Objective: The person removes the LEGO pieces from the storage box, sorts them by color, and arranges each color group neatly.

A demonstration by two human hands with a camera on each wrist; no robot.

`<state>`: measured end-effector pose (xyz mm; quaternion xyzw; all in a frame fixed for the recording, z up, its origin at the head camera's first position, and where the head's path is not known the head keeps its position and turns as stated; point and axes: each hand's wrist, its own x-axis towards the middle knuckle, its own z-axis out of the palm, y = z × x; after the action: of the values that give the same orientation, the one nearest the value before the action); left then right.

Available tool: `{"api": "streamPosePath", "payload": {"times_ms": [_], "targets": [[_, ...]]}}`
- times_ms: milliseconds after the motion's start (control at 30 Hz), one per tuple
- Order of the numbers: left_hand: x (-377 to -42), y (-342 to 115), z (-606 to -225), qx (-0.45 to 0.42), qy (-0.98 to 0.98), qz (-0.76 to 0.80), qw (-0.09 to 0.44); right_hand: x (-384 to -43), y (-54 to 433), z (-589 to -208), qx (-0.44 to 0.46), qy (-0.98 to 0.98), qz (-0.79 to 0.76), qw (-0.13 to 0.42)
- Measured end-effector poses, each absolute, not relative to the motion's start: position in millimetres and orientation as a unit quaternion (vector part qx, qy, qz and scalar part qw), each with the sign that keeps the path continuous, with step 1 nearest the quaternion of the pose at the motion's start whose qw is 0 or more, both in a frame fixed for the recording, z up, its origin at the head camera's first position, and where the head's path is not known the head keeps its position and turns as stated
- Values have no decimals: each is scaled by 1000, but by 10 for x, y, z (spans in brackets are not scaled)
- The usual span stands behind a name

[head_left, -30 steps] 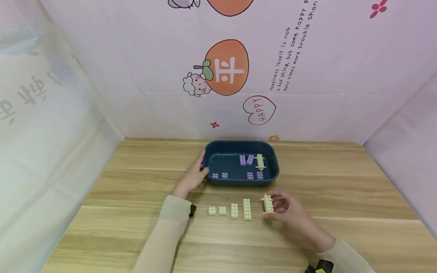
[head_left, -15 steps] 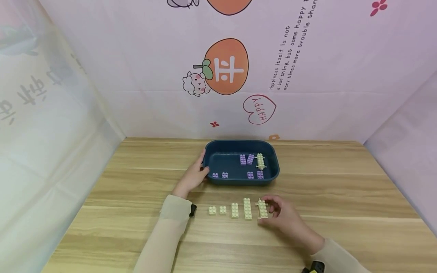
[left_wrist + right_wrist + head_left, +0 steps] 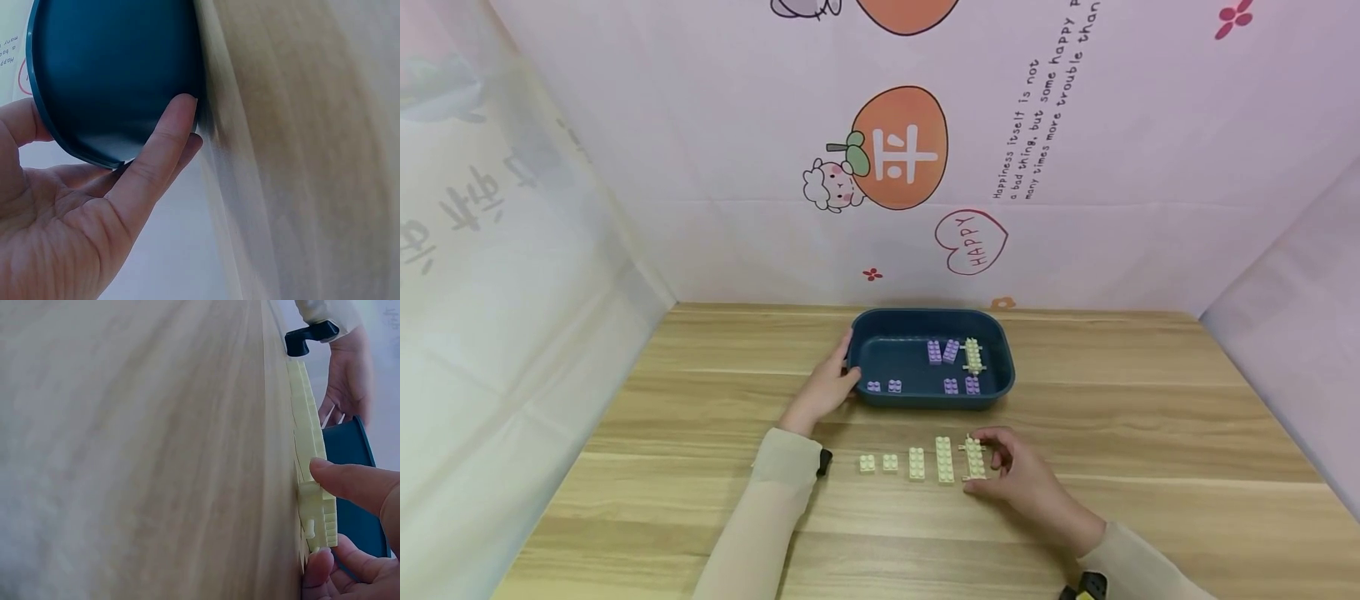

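My right hand (image 3: pixel 1026 475) pinches a cream building brick with axle pegs (image 3: pixel 975 458) by its near and far ends, between thumb and fingers. That brick rests low at the table, just right of a long cream brick (image 3: pixel 944 460). A shorter cream brick (image 3: pixel 917 463) and two small square cream bricks (image 3: pixel 890 463) continue the row leftward. My left hand (image 3: pixel 823 383) holds the left end of a dark blue tray (image 3: pixel 932 400), with thumb and fingers around its end wall in the left wrist view (image 3: pixel 119 69).
Inside the tray lie several purple bricks (image 3: pixel 934 352) and another cream brick with axle pegs (image 3: pixel 973 355). The wooden table (image 3: pixel 700 400) meets a printed cloth backdrop (image 3: pixel 760 250) behind, with cloth at both sides.
My right hand has moved left and slightly down with the pegged cream brick, bringing it beside the long cream brick. The left hand and the tray have stayed put.
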<state>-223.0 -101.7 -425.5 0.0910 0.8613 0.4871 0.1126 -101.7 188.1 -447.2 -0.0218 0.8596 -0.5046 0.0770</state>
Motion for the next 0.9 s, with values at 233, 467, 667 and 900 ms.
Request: {"api": "streamPosePath", "payload": {"times_ms": [233, 467, 667, 900], "targets": [[-2232, -1015, -4248, 92, 864, 483, 109, -991, 1871, -4446, -28, 855, -513, 75], [-2228, -1012, -4245, 93, 870, 473, 102, -983, 1878, -4453, -16, 846, -528, 75], [-2222, -1019, -4246, 96, 870, 473, 99, -1018, 1866, -4374, 5, 846, -529, 67], [-2221, -1015, -4279, 93, 868, 477, 104, -1084, 1830, -4203, -7, 856, -515, 47]]}}
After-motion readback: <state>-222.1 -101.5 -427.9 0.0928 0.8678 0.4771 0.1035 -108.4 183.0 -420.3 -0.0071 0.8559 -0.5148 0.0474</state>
